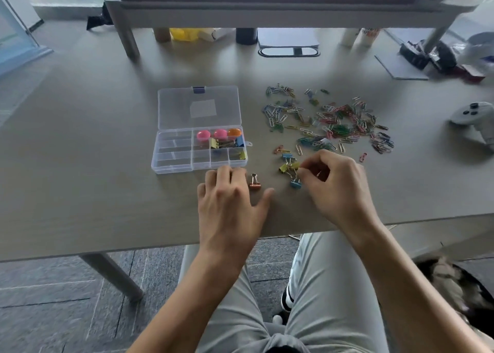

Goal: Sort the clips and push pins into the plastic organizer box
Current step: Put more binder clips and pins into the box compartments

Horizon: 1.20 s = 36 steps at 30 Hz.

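- Clear plastic makes up the organizer box [173,162], which lies with its lid swung back on the grey surface [80,165]; three round-headed push pins [220,134] and a few binder clips sit in its right-hand compartments, while the left ones look bare.
- Loose paper clips [328,122] are strewn to the right of the box, well apart from it.
- Nearer the surface's edge lies a small cluster of binder clips [290,166], and an orange binder clip [254,182] lies alone between the two hands.
- Right hand [336,184] has its fingers [307,169] curled and pinching at that cluster, apparently on a clip's wire handle; what exactly they hold is hidden.
- Left hand [230,200] rests flat, fingers straight and released, tips just in front of the box.
- Binder clips are likely light, stiff and springy; their handles tangle, so lifting one by its painted body should free it more cleanly.
- Thin paper clips probably slide on the smooth top and are best pinched from above.
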### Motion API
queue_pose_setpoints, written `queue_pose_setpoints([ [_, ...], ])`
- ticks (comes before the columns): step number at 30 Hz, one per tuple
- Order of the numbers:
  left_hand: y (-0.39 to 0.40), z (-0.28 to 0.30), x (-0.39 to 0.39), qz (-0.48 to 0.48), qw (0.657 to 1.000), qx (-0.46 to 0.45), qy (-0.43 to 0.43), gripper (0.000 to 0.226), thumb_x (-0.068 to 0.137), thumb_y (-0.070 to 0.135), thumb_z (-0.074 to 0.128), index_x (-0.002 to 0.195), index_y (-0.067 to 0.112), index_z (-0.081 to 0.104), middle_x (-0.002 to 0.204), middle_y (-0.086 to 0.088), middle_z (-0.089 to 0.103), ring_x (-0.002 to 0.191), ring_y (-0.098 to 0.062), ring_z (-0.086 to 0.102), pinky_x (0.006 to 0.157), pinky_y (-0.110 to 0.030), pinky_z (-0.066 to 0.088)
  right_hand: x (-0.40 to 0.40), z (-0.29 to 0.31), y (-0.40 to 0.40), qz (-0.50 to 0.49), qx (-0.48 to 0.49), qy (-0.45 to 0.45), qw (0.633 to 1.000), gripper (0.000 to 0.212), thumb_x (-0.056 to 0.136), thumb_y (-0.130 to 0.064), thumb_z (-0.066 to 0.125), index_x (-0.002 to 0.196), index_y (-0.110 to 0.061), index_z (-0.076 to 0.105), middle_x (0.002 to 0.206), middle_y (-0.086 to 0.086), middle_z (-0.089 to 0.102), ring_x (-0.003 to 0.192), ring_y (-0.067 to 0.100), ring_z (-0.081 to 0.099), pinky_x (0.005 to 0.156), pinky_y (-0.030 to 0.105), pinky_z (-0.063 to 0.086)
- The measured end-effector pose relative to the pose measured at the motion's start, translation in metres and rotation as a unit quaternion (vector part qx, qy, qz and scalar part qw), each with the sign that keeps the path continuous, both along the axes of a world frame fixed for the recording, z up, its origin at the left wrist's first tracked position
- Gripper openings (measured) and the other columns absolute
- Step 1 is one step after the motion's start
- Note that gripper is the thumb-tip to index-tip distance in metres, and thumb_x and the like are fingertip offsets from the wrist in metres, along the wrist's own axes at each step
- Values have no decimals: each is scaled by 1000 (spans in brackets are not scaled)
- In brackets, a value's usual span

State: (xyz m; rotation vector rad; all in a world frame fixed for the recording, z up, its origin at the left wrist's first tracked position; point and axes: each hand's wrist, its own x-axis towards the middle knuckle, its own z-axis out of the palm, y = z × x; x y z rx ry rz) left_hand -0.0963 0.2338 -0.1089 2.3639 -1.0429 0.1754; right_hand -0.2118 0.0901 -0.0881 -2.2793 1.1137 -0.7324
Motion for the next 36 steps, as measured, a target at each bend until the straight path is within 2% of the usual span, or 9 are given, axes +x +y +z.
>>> queue_pose_setpoints([
  [2, -6, 1, -2, 19, 1000, -1, 0, 42, 82, 56, 69, 98, 18, 64, 102, -2, 59, 99, -25, 52, 84, -39, 44, -9, -4, 3, -5, 0, 14, 1000, 15, 82, -38, 82, 87, -27, 74, 75, -15, 67, 70, 2, 61, 69, 30, 54],
  [7, -12, 1, -3, 41, 999, -11, 0, 21, 88, 38, 69, 95, 19, 67, 99, -1, 62, 96, -25, 55, 80, -39, 46, -14, -9, 13, -41, -38, 35, 998, 34, 79, -59, 78, 85, -28, 68, 81, -13, 65, 73, 12, 61, 66, 32, 50],
  [11, -9, 1, -3, 32, 999, -25, 2, 13, 89, 32, 70, 95, 20, 69, 96, 1, 61, 95, -23, 54, 78, -38, 46, -5, -5, 20, -72, -73, 89, 991, 42, 78, -69, 72, 82, -28, 66, 87, -11, 63, 73, 14, 52, 65, 29, 36],
  [15, -3, 1, -2, 9, 999, -44, 6, 12, 87, 29, 72, 95, 22, 67, 96, 2, 61, 95, -22, 54, 78, -40, 47, -1, -1, 21, -75, -60, 109, 989, 34, 83, -61, 72, 84, -27, 66, 93, -8, 66, 75, 15, 49, 68, 29, 35],
  [19, -1, 1, -3, -9, 997, -77, 21, 13, 87, 23, 72, 98, 18, 68, 96, 0, 65, 94, -24, 58, 81, -43, 50, -7, 3, 18, -73, -33, 108, 991, 28, 81, -54, 73, 88, -27, 68, 91, -10, 70, 82, 19, 61, 68, 30, 38],
  [22, 0, 0, 0, -25, 997, -69, 28, 24, 88, 20, 72, 110, 10, 70, 101, -4, 66, 98, -25, 59, 85, -35, 49, -15, 7, 14, -73, -10, 101, 992, 26, 77, -48, 75, 91, -26, 69, 83, -10, 70, 82, 22, 63, 69, 31, 42],
  [24, 1, 1, 1, -34, 997, -59, 32, 21, 88, 19, 73, 107, 9, 72, 98, -4, 65, 96, -23, 58, 81, -27, 45, -21, 11, 11, -61, 5, 93, 994, 24, 76, -42, 76, 92, -26, 69, 79, -11, 68, 79, 20, 62, 69, 31, 45],
  [30, 5, 6, 6, -51, 996, -56, 39, 12, 90, 26, 71, 97, 16, 73, 90, 1, 65, 87, -20, 58, 77, -30, 47, -29, 14, 7, -22, 78, -11, 997, 17, 78, -20, 83, 87, -27, 71, 74, -11, 69, 70, 10, 68, 68, 30, 59],
  [36, 13, 13, 16, -94, 994, -27, 51, 14, 90, 13, 70, 104, 10, 74, 95, -3, 65, 90, -21, 59, 78, -27, 43, -5, 13, 2, 19, 135, -98, 986, 19, 75, -21, 90, 85, -26, 74, 75, -6, 75, 68, 18, 73, 71, 42, 63],
])
